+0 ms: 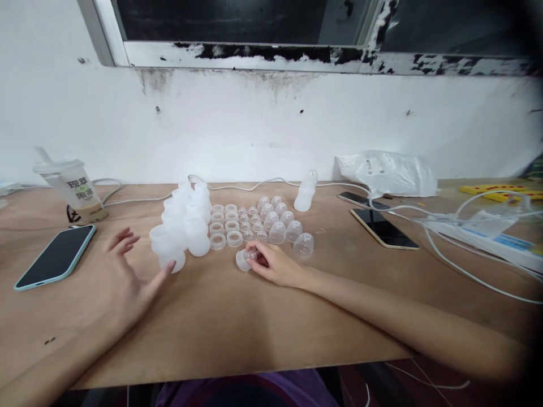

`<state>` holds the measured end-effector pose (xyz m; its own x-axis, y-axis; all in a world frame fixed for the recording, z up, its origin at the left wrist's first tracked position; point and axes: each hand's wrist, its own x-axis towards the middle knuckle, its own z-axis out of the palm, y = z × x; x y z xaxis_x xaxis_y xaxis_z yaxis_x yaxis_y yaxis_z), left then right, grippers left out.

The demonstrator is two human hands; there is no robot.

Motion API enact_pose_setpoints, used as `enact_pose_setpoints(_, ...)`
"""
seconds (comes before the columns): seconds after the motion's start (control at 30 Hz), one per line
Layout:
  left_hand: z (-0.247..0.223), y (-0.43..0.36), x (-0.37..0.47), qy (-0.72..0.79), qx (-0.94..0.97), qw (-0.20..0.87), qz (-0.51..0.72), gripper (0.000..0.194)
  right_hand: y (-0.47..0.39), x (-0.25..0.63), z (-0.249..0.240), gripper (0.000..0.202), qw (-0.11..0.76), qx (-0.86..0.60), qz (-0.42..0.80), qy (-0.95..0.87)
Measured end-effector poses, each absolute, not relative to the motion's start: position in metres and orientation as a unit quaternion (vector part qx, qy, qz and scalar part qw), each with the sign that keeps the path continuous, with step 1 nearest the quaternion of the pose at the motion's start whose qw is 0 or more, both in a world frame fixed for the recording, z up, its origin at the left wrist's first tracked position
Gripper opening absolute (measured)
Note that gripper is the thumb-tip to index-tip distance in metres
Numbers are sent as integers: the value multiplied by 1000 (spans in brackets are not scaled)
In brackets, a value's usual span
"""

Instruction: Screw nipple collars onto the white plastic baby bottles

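Right hand (275,265) pinches ringed teat (242,260); left hand (132,285) wide near frosted bottles (197,220); cup (70,183) holds brownish drink (94,215)

From where I stand, there is one camera, up on the person's head. It looks ahead and down at the wooden table (212,328). It is close enough to see both the left hand (133,285) and the right hand (278,264). The purple cloth (280,390) is at the bottom, the white wall (237,130) is behind, and the dark window (241,21) is up top.
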<state>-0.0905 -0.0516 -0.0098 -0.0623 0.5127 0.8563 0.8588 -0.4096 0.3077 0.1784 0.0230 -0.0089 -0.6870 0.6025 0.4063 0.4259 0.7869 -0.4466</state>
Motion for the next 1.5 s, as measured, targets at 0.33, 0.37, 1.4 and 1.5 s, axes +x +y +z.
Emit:
enact_pose_setpoints(0.33,-12,-12,3,-483,-841,16,-243,23,38,150,-8,12,287,-338,175,-879)
enact_pose_setpoints(0.37,-13,-8,5,-496,-833,7,-246,18,39,152,-9,12,290,-336,188,-876)
enact_pose_setpoints(1.4,-16,-10,11,-437,-852,118,-263,14,51,206,48,37,400,-449,-119,-790)
enact_pose_setpoints(1.5,-14,-14,16,-395,-870,132,-262,15,92,237,86,41,430,-509,-223,-711)
